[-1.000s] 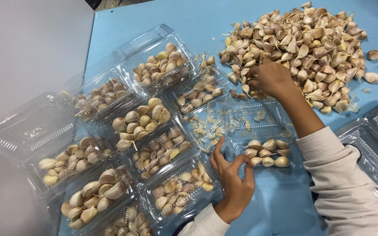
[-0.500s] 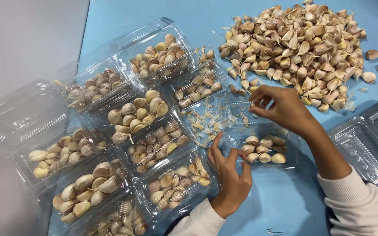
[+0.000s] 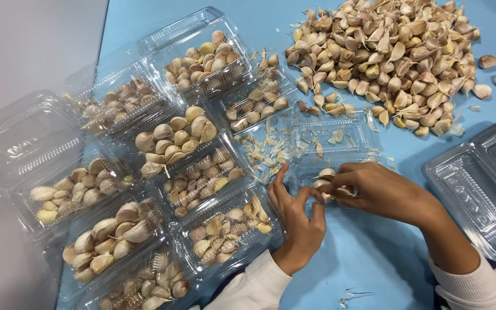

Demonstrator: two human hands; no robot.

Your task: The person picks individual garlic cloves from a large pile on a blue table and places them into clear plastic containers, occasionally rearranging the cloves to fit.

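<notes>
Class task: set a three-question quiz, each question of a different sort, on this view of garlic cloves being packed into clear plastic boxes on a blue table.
1. True or false: the loose pile of garlic cloves lies on the blue table.
2. Multiple choice: the right hand is over A) the loose pile, B) the open clear box in front of the person, C) the empty box at the right edge.
3. Fill in: the left hand rests beside the open box with its fingers ____.

Key: 1 true; 2 B; 3 spread.
</notes>
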